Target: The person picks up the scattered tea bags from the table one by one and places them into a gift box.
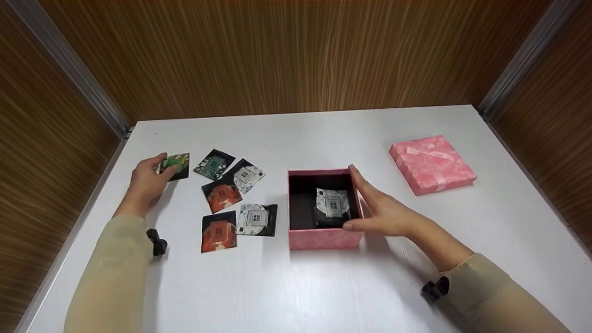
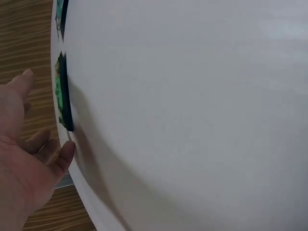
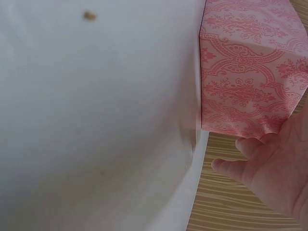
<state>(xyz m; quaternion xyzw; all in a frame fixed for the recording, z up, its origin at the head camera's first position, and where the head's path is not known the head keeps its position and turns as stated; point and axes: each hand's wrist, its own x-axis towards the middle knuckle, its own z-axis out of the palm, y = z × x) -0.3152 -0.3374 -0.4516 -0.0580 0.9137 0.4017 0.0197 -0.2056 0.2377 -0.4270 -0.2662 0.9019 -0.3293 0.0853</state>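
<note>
My left hand (image 1: 150, 175) hovers over a green and black sachet (image 1: 181, 167) at the table's far left. The left wrist view shows its loosely spread fingers (image 2: 65, 156) apart from that sachet, which lies on the table. My right hand (image 1: 386, 212) holds the right side of an uncovered pink box (image 1: 323, 239), thumb at the front corner and a finger at the back one. Inside the box, toward its right side, is a black and white sachet (image 1: 333, 206). The box's patterned outer wall (image 3: 245, 86) shows in the right wrist view, against the hand.
Between hand and box lie a dark green sachet (image 1: 214, 164), two white and black sachets (image 1: 245, 175) and two red ones (image 1: 219, 232). A pink lid with a ribbon bow (image 1: 432, 164) rests at the back right. Wood-patterned panels (image 1: 296, 55) enclose the white table (image 1: 259, 286).
</note>
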